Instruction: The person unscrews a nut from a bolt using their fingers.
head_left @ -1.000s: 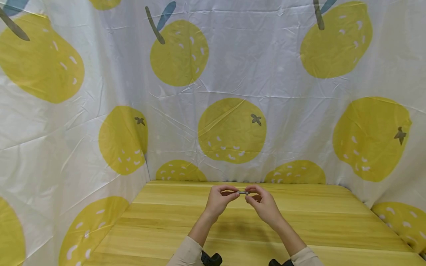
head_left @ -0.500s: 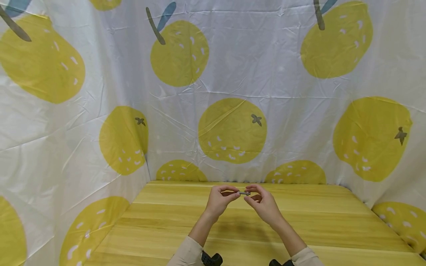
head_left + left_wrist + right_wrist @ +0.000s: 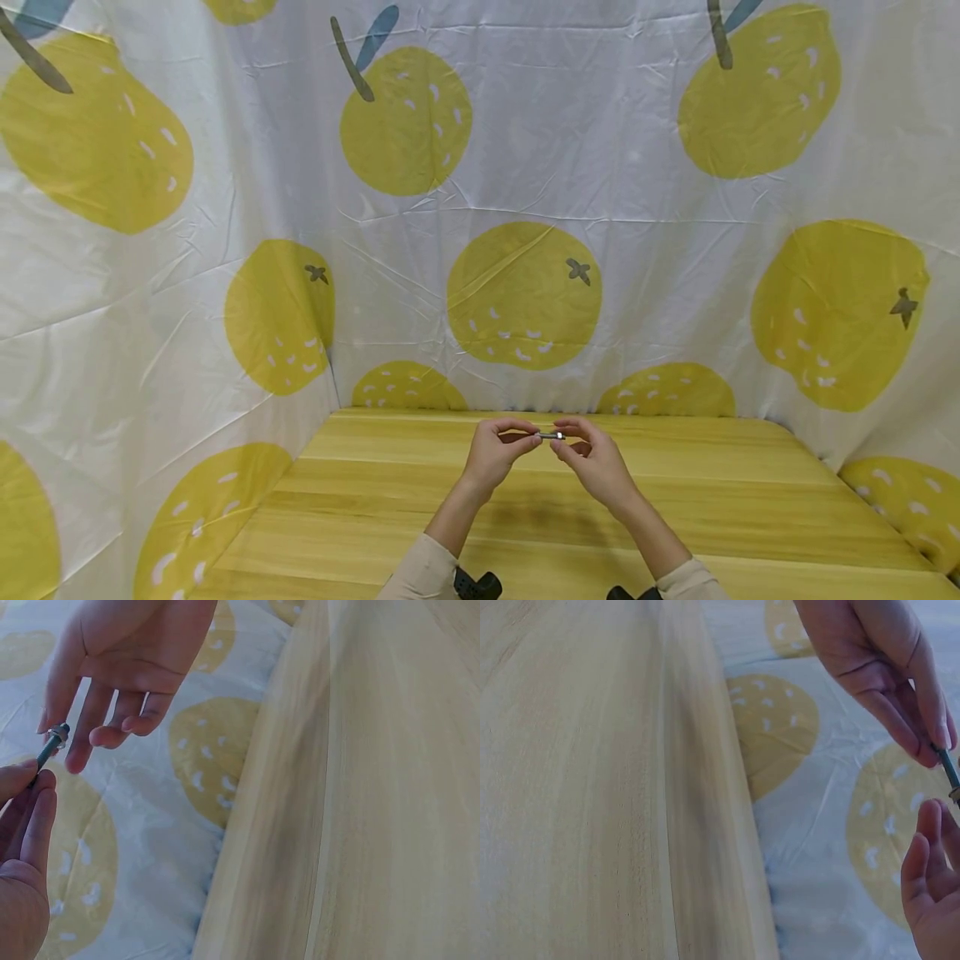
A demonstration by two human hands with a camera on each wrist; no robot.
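Pinching the bolt [image 3: 48,751], the left hand [image 3: 492,454] hides part of it.

Patterned cloth [image 3: 525,183] walls off table [image 3: 337,508] at far, left and right edges. Over table, left hand [image 3: 497,452] and right hand [image 3: 596,462] block middle, bolt [image 3: 47,752] spanning narrow gap between them. I see room between forearms [image 3: 453,518], also outside each, toward left and right edges.
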